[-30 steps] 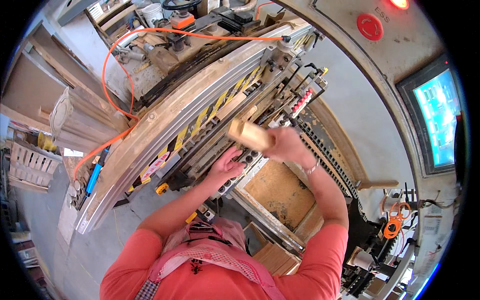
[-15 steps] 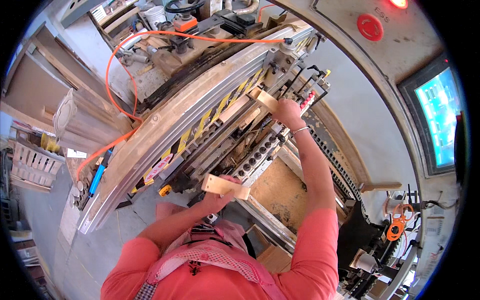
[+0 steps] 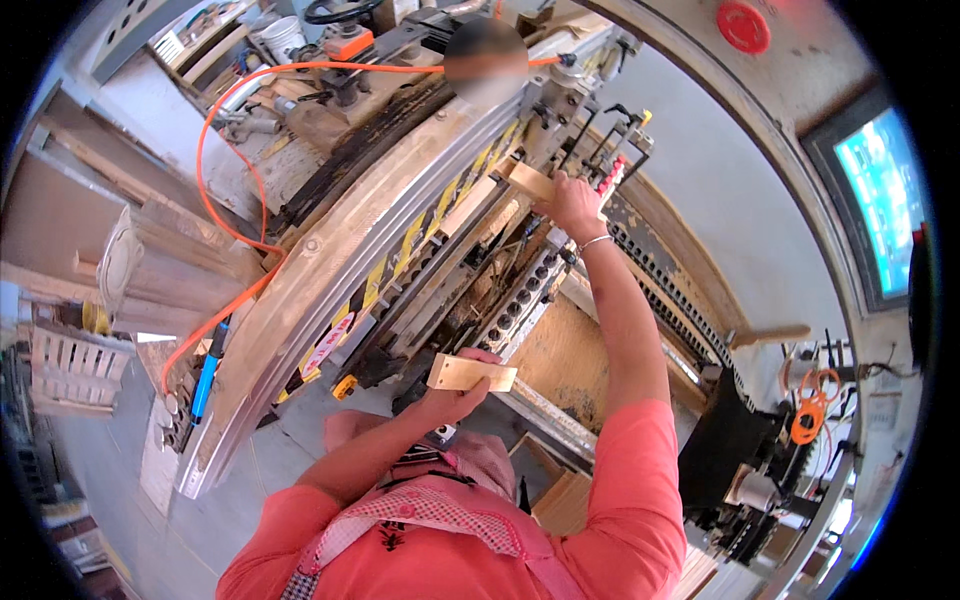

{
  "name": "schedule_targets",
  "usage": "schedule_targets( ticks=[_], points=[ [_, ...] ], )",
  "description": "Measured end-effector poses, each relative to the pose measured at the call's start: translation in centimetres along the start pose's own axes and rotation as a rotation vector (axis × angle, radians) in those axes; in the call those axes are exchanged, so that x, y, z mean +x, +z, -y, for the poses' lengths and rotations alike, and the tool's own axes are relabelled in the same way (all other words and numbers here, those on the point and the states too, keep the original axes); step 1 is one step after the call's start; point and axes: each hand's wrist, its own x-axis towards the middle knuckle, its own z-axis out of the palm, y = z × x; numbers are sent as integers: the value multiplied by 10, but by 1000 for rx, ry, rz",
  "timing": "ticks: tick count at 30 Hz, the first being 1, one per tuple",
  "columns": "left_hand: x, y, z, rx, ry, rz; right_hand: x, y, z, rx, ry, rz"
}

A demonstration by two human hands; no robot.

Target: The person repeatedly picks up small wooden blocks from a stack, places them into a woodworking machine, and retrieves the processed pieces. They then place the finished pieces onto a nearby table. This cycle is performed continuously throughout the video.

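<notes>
Close to my body, my left hand (image 3: 458, 398) grips a short light wood block (image 3: 455, 374) that has small holes near one end. Farther off, my right hand (image 3: 574, 207) is closed on the near end of another pale wood block (image 3: 530, 182). The far end of that second block reaches the inner side of the machine's rail, by the yellow-and-black striped tape (image 3: 425, 228); whether it touches a stop there I cannot tell. A row of dark round fittings (image 3: 518, 308) runs along the machine bed between my two hands.
A long metal-edged rail (image 3: 335, 235) curves along the left, with an orange hose (image 3: 202, 150) looped over it. Sawdust covers a board (image 3: 560, 360) under my right forearm. At the right are a lit screen (image 3: 880, 200), a red stop button (image 3: 743, 27) and orange-handled scissors (image 3: 806, 422).
The whole view has shifted and turned a little. Both hands keep hold of the same wood blocks, and the right one stays by the rail.
</notes>
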Motion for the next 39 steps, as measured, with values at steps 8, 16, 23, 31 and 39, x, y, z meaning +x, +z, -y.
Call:
schedule_targets(
  ticks=[8,16,23,31,39],
  points=[
    [3,-4,0,-111,-105,22,-9,-20,13,-54,73,98],
    [2,-4,2,-9,-100,46,-9,-2,6,-63,81,29],
    [1,-4,5,-79,-143,-5,-3,-5,-4,-46,-28,130],
    [2,-2,3,-147,-126,-18,15,-7,18,-9,-34,146],
    [4,0,-5,-143,-152,-29,16,-4,19,10,-24,111]
  ],
)
